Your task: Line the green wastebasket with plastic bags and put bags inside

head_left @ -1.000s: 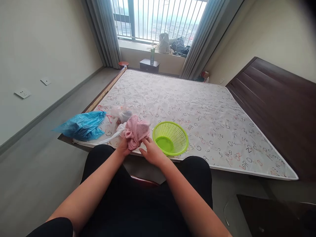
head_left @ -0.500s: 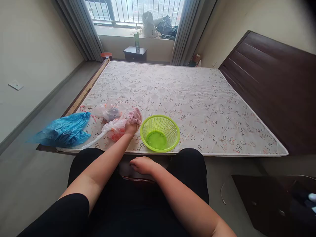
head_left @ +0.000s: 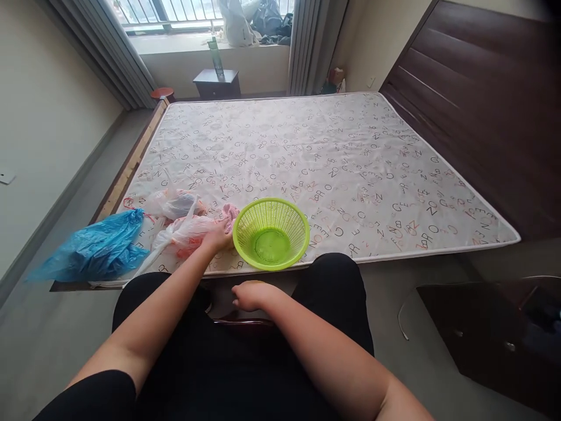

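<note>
My left hand (head_left: 218,235) has its fingers closed on a pink cloth (head_left: 230,215) on the mattress, by the right end of a white-and-red plastic bag (head_left: 190,234). Just right of the cloth stands a green mesh basket (head_left: 272,242), upright, with nothing inside it. My right hand (head_left: 252,295) hovers between my knees, below the basket's near rim and apart from it. Its fingers are curled in, so I cannot see whether anything is in them. Behind the first bag lies another knotted clear plastic bag (head_left: 175,203).
A blue plastic bag (head_left: 94,248) lies at the mattress's left front corner. The printed mattress (head_left: 333,152) stretches to a dark headboard (head_left: 473,76) on the right. At the back, a small nightstand (head_left: 217,85) bears a green bottle (head_left: 215,57). A dark panel (head_left: 477,327) is at lower right.
My left hand and the pink cloth have come down onto the mattress, beside the bag. The view has tilted down and shifted right. My right hand keeps its place.
</note>
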A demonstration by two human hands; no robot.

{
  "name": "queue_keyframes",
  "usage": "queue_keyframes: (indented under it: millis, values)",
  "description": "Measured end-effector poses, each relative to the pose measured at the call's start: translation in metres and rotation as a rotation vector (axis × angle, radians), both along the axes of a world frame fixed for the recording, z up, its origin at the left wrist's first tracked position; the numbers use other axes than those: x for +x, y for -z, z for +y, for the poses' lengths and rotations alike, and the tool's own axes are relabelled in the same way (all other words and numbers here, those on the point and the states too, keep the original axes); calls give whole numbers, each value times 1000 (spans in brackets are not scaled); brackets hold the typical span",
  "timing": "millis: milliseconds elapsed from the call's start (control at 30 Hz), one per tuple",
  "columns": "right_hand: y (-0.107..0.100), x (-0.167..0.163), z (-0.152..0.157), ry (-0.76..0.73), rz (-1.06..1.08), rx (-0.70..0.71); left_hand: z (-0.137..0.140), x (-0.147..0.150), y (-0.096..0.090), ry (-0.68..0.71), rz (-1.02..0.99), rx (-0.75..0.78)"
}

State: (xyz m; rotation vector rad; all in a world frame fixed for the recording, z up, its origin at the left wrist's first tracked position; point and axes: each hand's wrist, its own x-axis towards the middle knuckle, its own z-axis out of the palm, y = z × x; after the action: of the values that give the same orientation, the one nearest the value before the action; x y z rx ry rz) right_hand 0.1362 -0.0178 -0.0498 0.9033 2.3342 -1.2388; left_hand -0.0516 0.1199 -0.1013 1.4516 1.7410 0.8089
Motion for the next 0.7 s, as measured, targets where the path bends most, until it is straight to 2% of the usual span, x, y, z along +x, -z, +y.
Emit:
queue_keyframes:
  millis: [167, 233, 333, 400, 500, 600, 700]
  values:
    - [7, -2, -1, 18, -8, 6, -15, -96, -49, -111, 340, 342]
    - [13, -4, -2, 12, -4, -8, -21, -136, -56, -115, 488, 320]
    - [24, -7, -5, 12, -8, -39, -33, -175, -50, 52, 632, 124]
    - [31, -9, -6, 23, -19, -45, -44, -186, -40, 145, 680, -29]
    - [37, -11, -8, 43, -27, -16, -61, -187, -32, 144, 729, -203]
    - [32, -13, -12, 75, -5, 48, -77, -183, -41, 63, 748, -191]
    - [10, -16, -18, 159, 124, 184, -102, -175, -70, 77, 724, -78]
